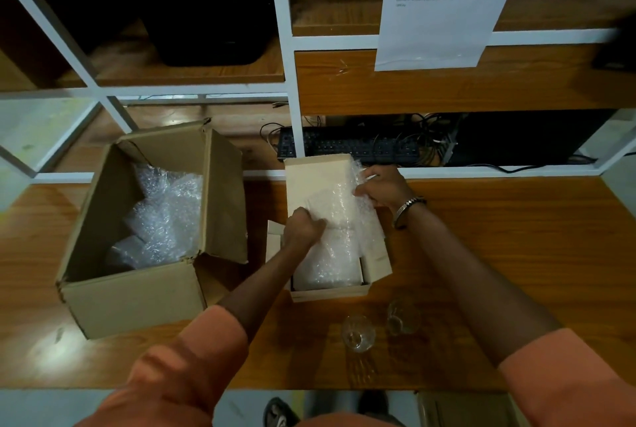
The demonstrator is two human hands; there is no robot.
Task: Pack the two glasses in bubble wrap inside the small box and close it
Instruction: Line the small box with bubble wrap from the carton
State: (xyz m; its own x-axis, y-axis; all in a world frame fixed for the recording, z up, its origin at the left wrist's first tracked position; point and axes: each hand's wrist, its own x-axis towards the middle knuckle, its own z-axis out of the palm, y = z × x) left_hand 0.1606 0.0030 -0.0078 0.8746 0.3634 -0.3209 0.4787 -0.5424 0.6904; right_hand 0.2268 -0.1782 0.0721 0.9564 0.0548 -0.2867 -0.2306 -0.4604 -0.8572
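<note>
The small pale box (330,293) stands open in the middle of the wooden table, its lid flap tilted away from me. A sheet of bubble wrap (339,247) lies in and over the box. My left hand (304,226) is closed on the wrap's left edge above the box. My right hand (382,187) pinches the wrap's far right corner by the lid. Two clear glasses (358,333) (403,318) stand bare on the table just in front of the box, apart from both hands.
A large open cardboard box (137,296) with more bubble wrap (161,216) inside stands on the left. A white shelf frame (292,82) rises behind the table, with a black keyboard (347,146) and cables under it. A paper sheet (444,3) hangs above.
</note>
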